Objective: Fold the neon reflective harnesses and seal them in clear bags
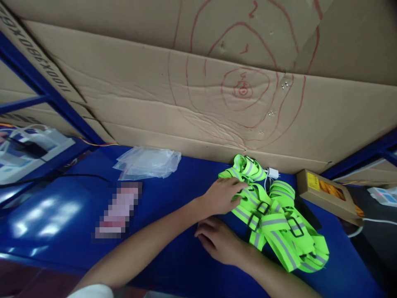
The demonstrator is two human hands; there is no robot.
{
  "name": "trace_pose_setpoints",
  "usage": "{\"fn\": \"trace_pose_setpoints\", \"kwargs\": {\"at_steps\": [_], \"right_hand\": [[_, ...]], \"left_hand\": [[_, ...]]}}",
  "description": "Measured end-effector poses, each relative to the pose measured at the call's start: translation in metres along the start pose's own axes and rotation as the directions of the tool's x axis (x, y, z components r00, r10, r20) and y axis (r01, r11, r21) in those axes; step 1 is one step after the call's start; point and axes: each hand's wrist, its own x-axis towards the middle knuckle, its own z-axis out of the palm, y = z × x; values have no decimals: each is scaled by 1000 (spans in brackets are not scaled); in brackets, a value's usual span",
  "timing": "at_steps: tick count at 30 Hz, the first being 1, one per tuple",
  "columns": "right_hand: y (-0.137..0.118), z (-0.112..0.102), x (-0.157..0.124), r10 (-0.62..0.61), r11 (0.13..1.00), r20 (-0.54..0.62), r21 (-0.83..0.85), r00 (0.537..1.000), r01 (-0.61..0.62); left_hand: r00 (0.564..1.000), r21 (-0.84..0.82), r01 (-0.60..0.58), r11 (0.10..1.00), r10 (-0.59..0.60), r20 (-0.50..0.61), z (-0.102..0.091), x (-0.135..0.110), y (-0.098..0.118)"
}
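A heap of neon green reflective strap vests [279, 223], with grey stripes and black buckles, lies on the blue table right of my hands. My left hand [221, 195] reaches in from the lower left. Its fingers curl over the near left part of the heap and grip a strap, with the fingertips partly hidden among the bands. Just below it, my right hand [217, 240] rests on the tabletop, loosely curled. Nothing shows in its fingers, and it sits left of the straps. A rolled green strap [248, 167] lies at the back of the heap.
Clear plastic bags [150, 162] lie by the cardboard wall [139, 82], which bears red rings. A pixelated pink phone-shaped object [119, 211] lies at left. A white charger plug [273, 173] and a brown box [328, 194] are at the back right. Blue posts frame both sides.
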Motion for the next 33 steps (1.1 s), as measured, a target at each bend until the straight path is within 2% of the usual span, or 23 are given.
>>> {"fn": "trace_pose_setpoints", "kwargs": {"at_steps": [2,4,6,10,12,14,15,16,18,20,22,24,25,28,29,31,33], "right_hand": [[0,0,1,-5,1000,4,0,1000,5],[0,-1,1,-7,1000,2,-9,1000,7],[0,-1,2,-2,1000,4,-17,1000,2],[-1,-4,2,3,1000,13,-3,1000,-3],[-3,-5,2,7,1000,12,11,1000,-7],[-5,-7,2,21,1000,11,23,1000,-21],[-6,-7,2,27,999,9,28,1000,-27],[-6,-7,2,33,999,8,31,999,-33],[-6,-7,3,39,999,5,35,999,-39],[-5,-6,4,40,999,-1,37,999,-40],[-4,-5,4,43,999,-4,31,999,-43],[-5,-6,3,3,1000,-25,-4,1000,-3],[-7,-7,0,-41,998,-56,-40,998,39],[-15,-12,-11,-221,967,-213,-175,952,186],[-18,-14,-15,-266,953,-262,-217,928,212],[-22,-17,-22,-325,926,-332,-300,886,228],[-23,-19,-22,-328,907,-396,-387,858,167]], "left_hand": [[997,-103,59,993,-63,-38,-11,-11,-16],[978,-175,153,972,-175,-115,-26,-26,-36],[920,-268,279,922,-337,-202,-39,-44,-58],[805,-314,420,852,-509,-304,-48,-82,-96],[749,-315,468,825,-560,-354,-46,-98,-103],[707,-305,487,818,-575,-412,-43,-109,-100],[707,-277,478,833,-553,-441,-43,-112,-95],[725,-224,458,860,-507,-466,-43,-113,-88],[807,-64,369,927,-354,-473,-44,-110,-72],[902,69,257,964,-214,-374,-43,-101,-59],[955,135,237,962,-206,-212,-35,-88,-50],[955,224,298,928,-286,-83,-21,-75,-45],[950,259,310,915,-306,-55,-15,-69,-44],[966,292,248,924,-259,0,-3,-58,-39],[977,289,193,938,-210,28,-2,-58,-37],[995,302,9,953,-39,94,-5,-65,-33],[974,349,-212,913,170,147,-10,-80,-29]]}}
